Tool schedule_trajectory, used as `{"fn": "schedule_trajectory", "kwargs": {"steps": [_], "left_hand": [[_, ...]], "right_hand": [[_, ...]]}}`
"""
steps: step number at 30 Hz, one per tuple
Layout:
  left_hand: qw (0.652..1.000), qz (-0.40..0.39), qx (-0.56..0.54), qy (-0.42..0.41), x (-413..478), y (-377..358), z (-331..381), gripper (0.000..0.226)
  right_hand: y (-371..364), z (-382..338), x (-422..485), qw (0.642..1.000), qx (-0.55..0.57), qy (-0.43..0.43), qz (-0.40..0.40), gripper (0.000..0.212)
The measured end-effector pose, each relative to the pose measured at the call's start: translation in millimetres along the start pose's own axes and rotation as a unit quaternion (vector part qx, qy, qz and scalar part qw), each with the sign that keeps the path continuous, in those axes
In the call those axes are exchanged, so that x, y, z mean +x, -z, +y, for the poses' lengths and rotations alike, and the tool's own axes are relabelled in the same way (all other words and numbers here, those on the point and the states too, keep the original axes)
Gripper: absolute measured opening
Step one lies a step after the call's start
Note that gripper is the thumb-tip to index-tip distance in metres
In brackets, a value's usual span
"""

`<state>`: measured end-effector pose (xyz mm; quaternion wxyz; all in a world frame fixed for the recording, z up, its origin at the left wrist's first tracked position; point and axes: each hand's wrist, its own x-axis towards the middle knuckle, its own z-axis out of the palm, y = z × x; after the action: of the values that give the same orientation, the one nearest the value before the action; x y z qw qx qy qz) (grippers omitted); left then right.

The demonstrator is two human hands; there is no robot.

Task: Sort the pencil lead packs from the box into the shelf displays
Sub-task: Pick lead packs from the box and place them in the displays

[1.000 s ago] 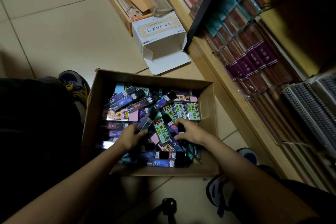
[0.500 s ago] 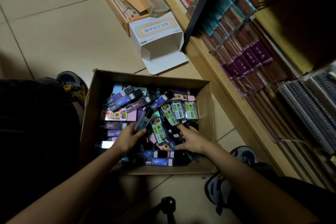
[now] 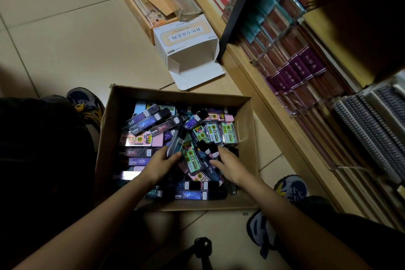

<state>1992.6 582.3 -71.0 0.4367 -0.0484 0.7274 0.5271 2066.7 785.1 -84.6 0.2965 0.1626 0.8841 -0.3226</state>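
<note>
Cardboard box (image 3: 105, 138) sits on the floor, full of loose lead packs (image 3: 219, 132) in mixed colours, criss-crossed in a heap. Left hand (image 3: 161, 165) is inside the box, at its middle, fingers (image 3: 173, 156) curled round one dark teal pack (image 3: 175, 140) that sticks up tilted out of the heap. Right hand (image 3: 230, 165) is just beside it in the box, fingers spread flat on the packs, nothing visibly pinched. Risks: the held pack is wedged under neighbours, so a pull could drag others up or flip them over the box wall. The packs look slick, so the grip may slip. Similar dark designs could be mis-sorted. An open white carton (image 3: 188, 50) lies just beyond the box. The shelf (image 3: 252, 85) is right of the box and shows only purple-banded notebooks (image 3: 302, 68), with no lead display in view. A shoe (image 3: 289, 186) between box and shelf crowds the reach.
</note>
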Motion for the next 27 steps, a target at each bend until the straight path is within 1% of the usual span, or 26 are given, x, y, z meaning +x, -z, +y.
{"fn": "schedule_trajectory", "kwargs": {"steps": [2, 5, 7, 10, 13, 14, 16, 17, 19, 21, 23, 24, 27], "left_hand": [[1.0, -0.006, -0.021, -0.005, 0, -2, 3, 0.019], [0.998, -0.029, -0.053, -0.01, -1, -9, 13, 0.019], [0.997, -0.046, -0.062, -0.027, -2, -16, 23, 0.023], [0.993, -0.079, -0.04, -0.073, -7, -26, 36, 0.025], [0.99, -0.089, -0.069, -0.088, -13, -32, 49, 0.036], [0.988, -0.092, -0.082, -0.09, -15, -34, 54, 0.039], [0.984, -0.097, -0.104, -0.105, -21, -36, 65, 0.037], [0.983, -0.098, -0.108, -0.116, -25, -38, 71, 0.035], [0.98, -0.1, -0.109, -0.135, -31, -40, 83, 0.032], [0.976, -0.108, -0.115, -0.149, -40, -42, 96, 0.037], [0.972, -0.119, -0.126, -0.161, -48, -44, 108, 0.048], [0.969, -0.125, -0.13, -0.168, -52, -45, 114, 0.049], [0.958, -0.144, -0.154, -0.194, -63, -50, 133, 0.041]], "right_hand": [[6, -3, 0, 0.994, 0.101, -0.029, 0.041, 0.041], [20, -14, 4, 0.963, 0.251, -0.073, 0.07, 0.048], [27, -25, 5, 0.942, 0.32, -0.061, 0.08, 0.044], [35, -45, 3, 0.906, 0.412, -0.05, 0.081, 0.056], [43, -63, -3, 0.862, 0.499, -0.039, 0.083, 0.06], [47, -69, -7, 0.851, 0.517, -0.038, 0.085, 0.064], [56, -80, -16, 0.842, 0.531, -0.036, 0.095, 0.069], [61, -84, -21, 0.842, 0.529, -0.032, 0.102, 0.066], [74, -91, -32, 0.844, 0.525, -0.017, 0.112, 0.048], [88, -98, -45, 0.839, 0.531, 0.003, 0.123, 0.032], [103, -105, -59, 0.833, 0.537, 0.027, 0.129, 0.03], [110, -108, -66, 0.831, 0.539, 0.036, 0.132, 0.03], [130, -118, -87, 0.838, 0.523, 0.053, 0.147, 0.029]]}}
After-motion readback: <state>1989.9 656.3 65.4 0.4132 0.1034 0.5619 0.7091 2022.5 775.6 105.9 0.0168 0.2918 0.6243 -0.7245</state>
